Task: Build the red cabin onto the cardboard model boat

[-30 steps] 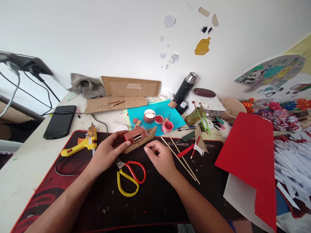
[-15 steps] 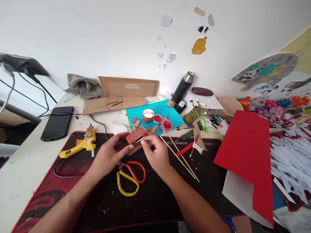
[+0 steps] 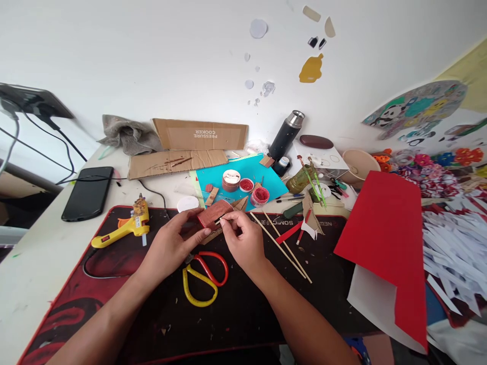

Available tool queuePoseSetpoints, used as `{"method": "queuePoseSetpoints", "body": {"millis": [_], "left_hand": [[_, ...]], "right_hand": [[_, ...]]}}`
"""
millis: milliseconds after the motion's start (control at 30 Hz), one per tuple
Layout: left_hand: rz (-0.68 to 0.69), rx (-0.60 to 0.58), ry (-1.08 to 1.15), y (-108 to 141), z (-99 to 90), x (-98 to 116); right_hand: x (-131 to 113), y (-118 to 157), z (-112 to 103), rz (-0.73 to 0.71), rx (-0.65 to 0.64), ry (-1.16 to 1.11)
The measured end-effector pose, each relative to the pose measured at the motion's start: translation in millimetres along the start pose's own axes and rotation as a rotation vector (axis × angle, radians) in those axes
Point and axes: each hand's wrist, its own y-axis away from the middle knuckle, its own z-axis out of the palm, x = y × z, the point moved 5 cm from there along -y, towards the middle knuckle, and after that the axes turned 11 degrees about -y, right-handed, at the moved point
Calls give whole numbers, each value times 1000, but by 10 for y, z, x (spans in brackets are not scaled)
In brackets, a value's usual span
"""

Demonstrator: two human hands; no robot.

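Note:
A small reddish-brown painted piece [image 3: 215, 213] is held above the dark mat by my left hand [image 3: 177, 238], its thumb below and its fingers at the left end. My right hand [image 3: 243, 235] pinches a thin pale strip [image 3: 218, 221] against the lower right edge of that piece. Scissors [image 3: 205, 279] with one red and one yellow handle lie on the mat just below both hands. Behind the piece, paint pots [image 3: 231, 180] stand on a blue sheet [image 3: 213, 174].
A yellow glue gun [image 3: 129, 225] and a black phone [image 3: 87, 193] lie at the left. Two wooden sticks [image 3: 283, 248] rest right of my hands. Farther right are red card [image 3: 380, 228] and white paper strips [image 3: 452, 253]. A dark flask [image 3: 287, 134] leans at the back.
The reddish-brown piece has tilted slightly, so less of the dark gap along its lower edge shows. Both hands keep nearly the same grip, and the view has shifted slightly.

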Motion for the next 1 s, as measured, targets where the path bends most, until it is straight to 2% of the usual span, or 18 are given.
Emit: {"method": "queuePoseSetpoints", "body": {"millis": [500, 733, 1000], "left_hand": [[32, 18, -52, 9, 0, 34], [32, 13, -45, 13, 28, -21], [74, 64, -114, 20, 9, 6]], "right_hand": [[61, 18, 1, 14, 4, 44], [58, 34, 0, 16, 7, 57], [56, 33, 3, 5, 26, 41]]}}
